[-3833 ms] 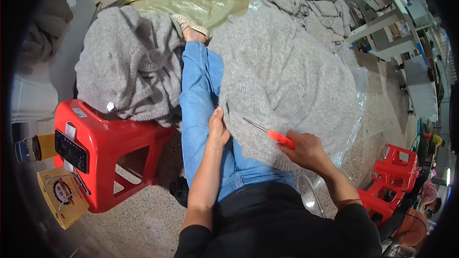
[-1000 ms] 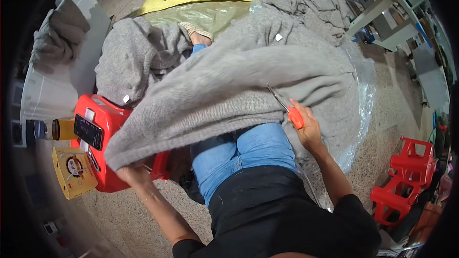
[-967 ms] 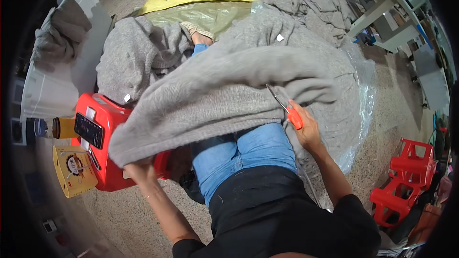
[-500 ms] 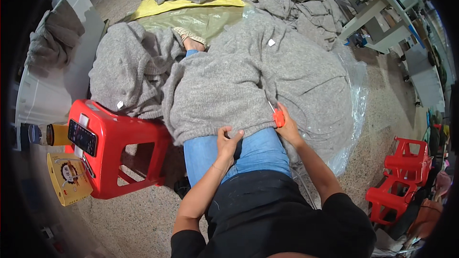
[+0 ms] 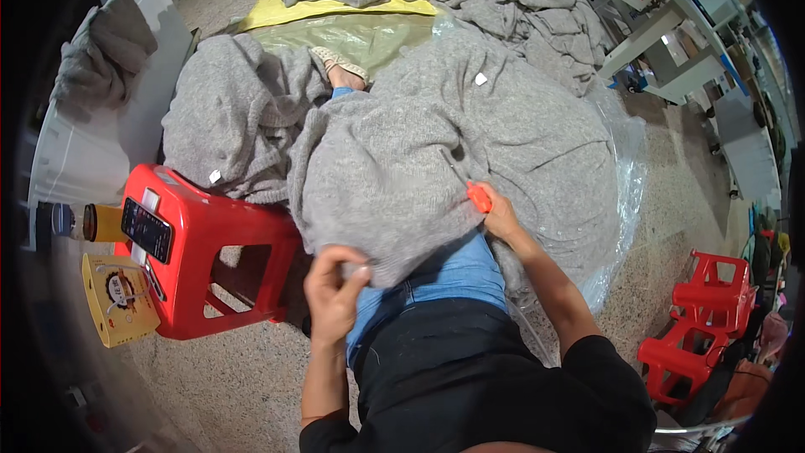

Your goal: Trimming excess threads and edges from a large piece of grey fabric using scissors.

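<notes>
Red plastic stool (image 5: 197, 235) with a black phone (image 5: 146, 229) sits far left. My left hand (image 5: 334, 294) has swung back in, pinching the grey knitted sweater (image 5: 394, 176) hem over my lap; my right hand (image 5: 501, 216) grips orange-handled snips (image 5: 475, 193), so trimming's back on.

left hand (image 5: 334, 289) raised in front of the torso, fingers curled shut in a pinch, forearm bare and rising near vertical. right hand (image 5: 501, 216) further out, closed in a grip, arm stretched diagonally, black sleeve to the elbow.
</notes>
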Demonstrator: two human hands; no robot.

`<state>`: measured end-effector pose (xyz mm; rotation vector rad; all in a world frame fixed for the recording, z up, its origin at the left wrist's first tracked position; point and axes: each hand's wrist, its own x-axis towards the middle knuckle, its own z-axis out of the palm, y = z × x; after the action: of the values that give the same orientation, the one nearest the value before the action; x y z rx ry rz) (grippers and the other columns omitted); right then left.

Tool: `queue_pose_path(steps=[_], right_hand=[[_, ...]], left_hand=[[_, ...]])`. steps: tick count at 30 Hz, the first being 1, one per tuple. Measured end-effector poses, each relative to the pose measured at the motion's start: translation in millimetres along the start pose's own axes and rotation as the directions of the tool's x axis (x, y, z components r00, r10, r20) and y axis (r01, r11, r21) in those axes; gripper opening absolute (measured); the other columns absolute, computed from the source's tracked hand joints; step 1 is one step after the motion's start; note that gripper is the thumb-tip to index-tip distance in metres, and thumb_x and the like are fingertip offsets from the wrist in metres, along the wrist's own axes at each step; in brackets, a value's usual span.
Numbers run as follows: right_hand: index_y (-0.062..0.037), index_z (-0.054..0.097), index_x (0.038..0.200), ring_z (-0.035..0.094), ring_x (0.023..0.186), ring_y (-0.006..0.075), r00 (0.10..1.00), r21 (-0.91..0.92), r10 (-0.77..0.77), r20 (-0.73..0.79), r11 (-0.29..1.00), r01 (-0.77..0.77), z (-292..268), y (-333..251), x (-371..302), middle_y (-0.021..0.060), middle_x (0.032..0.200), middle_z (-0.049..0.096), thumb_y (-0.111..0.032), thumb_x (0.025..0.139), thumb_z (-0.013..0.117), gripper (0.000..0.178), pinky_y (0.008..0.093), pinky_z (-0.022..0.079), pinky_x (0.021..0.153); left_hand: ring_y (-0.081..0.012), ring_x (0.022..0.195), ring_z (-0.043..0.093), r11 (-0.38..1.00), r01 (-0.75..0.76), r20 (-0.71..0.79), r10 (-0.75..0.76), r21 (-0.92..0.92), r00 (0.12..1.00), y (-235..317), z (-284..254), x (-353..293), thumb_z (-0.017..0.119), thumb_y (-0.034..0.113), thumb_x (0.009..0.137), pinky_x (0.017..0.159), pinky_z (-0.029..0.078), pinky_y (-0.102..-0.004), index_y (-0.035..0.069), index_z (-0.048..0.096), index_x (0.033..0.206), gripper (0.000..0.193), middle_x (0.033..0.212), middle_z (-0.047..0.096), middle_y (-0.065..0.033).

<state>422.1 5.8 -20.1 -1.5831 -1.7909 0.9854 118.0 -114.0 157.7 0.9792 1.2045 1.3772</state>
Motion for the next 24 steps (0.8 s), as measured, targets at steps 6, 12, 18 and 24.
queue_pose_path(steps=[6,12,18,24], right_hand=[[0.0001,0.057,0.107,0.059,0.095,0.0171,0.8,0.289,-0.204,0.564,0.957,0.041,-103.2,-137.0,-49.6,0.0068,0.096,0.062,-0.005,0.074,0.066,0.035,0.0294,0.044,0.086],[-0.0008,0.057,0.103,0.06,0.088,0.0204,0.809,0.121,-0.318,0.494,0.947,0.298,-122.5,-233.0,-57.1,0.0094,0.092,0.061,-0.006,0.071,0.068,0.034,0.0294,0.044,0.076],[-0.0076,0.055,0.117,0.061,0.092,0.0378,0.997,-0.413,-0.031,0.071,0.909,0.058,-54.2,-144.7,-12.5,0.0204,0.101,0.063,-0.026,0.079,0.069,0.045,0.0398,0.048,0.077],[-0.0158,0.05,0.131,0.06,0.089,0.0377,0.987,-0.526,0.163,0.01,0.84,-0.134,-41.4,-143.2,-68.5,0.0202,0.1,0.058,-0.032,0.079,0.069,0.058,0.0421,0.048,0.078]], left_hand=[[-0.0124,0.081,0.052,0.887,-0.451,-0.31,0.457,0.094,0.834,110.8,-88.8,-39.3,0.063,0.002,0.07,0.071,0.046,-0.0264,0.008,0.042,0.081,0.025,0.086,0.05,-0.0038],[-0.0145,0.104,0.049,0.857,-0.414,-0.197,0.483,0.305,0.853,124.4,-126.7,75.6,0.059,-0.001,0.077,0.092,0.037,-0.0273,0.003,0.056,0.11,0.033,0.102,0.054,-0.0034],[-0.0095,0.053,0.049,0.913,0.407,-0.261,-0.395,-0.011,0.881,-113.8,-145.0,141.2,0.063,0.014,0.088,0.043,0.037,-0.023,0.006,0.042,0.126,0.044,0.076,0.057,-0.0032],[-0.0189,0.078,0.059,0.92,0.112,-0.648,0.173,0.375,0.742,-180.1,-93.0,43.1,0.058,0.021,0.09,0.073,0.046,-0.03,0.0,0.064,0.094,0.022,0.087,0.062,-0.0103]])
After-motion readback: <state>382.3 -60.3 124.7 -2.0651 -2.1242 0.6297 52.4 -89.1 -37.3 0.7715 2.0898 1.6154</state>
